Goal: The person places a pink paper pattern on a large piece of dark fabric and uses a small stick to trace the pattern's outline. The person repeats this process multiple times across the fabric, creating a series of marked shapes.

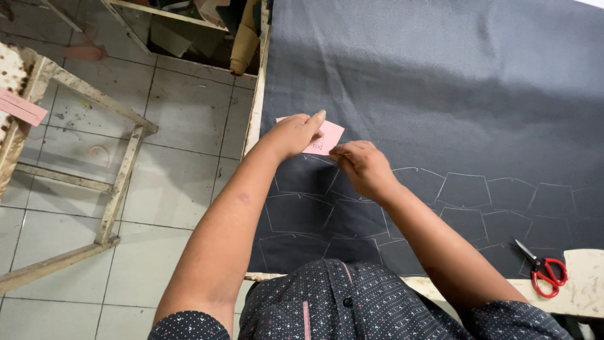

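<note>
Pink card (327,137), a small five-sided pattern piece, lies flat on the dark grey cloth (440,94) near the table's left edge, just beyond the last chalked row. The left hand (292,133) presses down on it, fingers stretched out and close together, holding nothing but pinning the card so it cannot slide while its outline is traced. The right hand (363,165) sits at the card's near right edge with fingers pinched together; what they grip is too small to make out, though it is likely a piece of chalk, judging by the lines on the cloth.

Chalk outlines (465,189) of the same shape run in tight rows along the near edge of the cloth, each sharing borders with its neighbours, an arrangement that probably saves cloth. The card rests against the top of these rows, which fits that packing.

Red-handled scissors (542,267) lie shut at the near right corner of the table (585,293), on bare tabletop off the cloth, well apart from both hands. A wooden frame (119,182) stands on the tiled floor (182,157) to the left of the table.
</note>
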### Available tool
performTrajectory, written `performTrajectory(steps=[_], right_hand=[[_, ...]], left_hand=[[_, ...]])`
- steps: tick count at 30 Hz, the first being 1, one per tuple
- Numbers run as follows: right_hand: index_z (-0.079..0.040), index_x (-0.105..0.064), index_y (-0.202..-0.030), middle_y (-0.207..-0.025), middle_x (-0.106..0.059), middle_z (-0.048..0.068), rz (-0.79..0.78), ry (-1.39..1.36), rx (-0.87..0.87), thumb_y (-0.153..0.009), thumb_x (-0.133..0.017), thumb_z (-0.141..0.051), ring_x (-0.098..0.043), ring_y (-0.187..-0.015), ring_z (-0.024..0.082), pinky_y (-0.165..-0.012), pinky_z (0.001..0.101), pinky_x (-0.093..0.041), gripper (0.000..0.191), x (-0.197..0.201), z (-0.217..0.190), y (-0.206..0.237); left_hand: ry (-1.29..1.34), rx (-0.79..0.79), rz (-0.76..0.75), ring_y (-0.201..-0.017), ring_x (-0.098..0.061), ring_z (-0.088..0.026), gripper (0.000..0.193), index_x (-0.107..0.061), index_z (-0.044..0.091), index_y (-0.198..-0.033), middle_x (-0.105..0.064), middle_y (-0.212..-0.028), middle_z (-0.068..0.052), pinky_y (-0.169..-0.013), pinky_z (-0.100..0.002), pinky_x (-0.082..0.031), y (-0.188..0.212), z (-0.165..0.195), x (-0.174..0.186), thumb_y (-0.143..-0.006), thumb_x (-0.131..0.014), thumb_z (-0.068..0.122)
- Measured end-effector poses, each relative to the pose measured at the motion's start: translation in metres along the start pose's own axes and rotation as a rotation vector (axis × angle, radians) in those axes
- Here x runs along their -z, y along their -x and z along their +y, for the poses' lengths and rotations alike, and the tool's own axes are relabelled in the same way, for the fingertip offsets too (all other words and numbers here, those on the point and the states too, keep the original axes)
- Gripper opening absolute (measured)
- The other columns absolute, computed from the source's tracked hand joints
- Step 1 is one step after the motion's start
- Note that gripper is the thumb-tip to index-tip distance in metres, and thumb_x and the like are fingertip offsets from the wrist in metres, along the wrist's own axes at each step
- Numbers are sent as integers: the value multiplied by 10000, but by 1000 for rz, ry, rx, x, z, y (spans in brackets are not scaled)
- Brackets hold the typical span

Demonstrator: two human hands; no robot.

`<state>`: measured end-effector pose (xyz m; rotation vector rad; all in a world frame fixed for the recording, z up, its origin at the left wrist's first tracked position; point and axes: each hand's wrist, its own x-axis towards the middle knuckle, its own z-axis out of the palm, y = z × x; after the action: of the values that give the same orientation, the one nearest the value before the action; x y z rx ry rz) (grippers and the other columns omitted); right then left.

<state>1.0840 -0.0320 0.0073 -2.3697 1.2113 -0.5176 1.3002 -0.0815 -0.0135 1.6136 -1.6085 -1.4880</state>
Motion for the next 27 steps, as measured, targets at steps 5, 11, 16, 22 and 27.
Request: performTrajectory(steps=[5,11,16,22,27], right_hand=[[-66,-720,-1041,-1015,-767,104,7,-40,45,-937,-702,-108,-707,-949,325,-878,424,-528,113,-30,-15,-21],[-55,-710,-1102,-1033,-767,111,-44,-315,-30,-953,-662,-79,-745,-971,283,-823,371,-585,158,-44,-27,-30],[-19,-706,-1096,-1023,-755,123,97,-491,-222,-1051,-593,-117,-722,-935,217,-838,326,-571,157,-31,1,-9],[-44,-665,-1188,-976,-713,78,219,-776,-751,-1019,-516,-188,-636,-702,107,-596,249,-511,268,12,42,16],[-29,-673,-1141,-886,-736,63,158,-980,-959,-1024,-554,-319,-593,-581,96,-441,212,-355,334,40,38,27]], left_hand=[[198,21,-114,-1000,-733,-246,697,-779,34,-1040,-784,-1039,-139,-919,-347,-535,-2,0,6,-981,-386,607],[293,-20,-96,-1011,-709,-245,626,-775,32,-1042,-778,-1060,-133,-923,-348,-526,2,-9,10,-997,-408,537],[-124,-493,301,-1122,-622,-359,511,-626,17,-1257,-556,-1298,-166,-939,-418,-511,36,-13,5,-807,-752,223],[-425,-11,341,-1063,-613,-381,640,-590,104,-1287,-543,-1201,-156,-843,-476,-513,47,8,5,-701,-841,168],[-332,-304,384,-947,-677,-313,114,-742,161,-980,-676,-1005,-63,-780,-443,-537,48,22,-3,-870,-733,185]])
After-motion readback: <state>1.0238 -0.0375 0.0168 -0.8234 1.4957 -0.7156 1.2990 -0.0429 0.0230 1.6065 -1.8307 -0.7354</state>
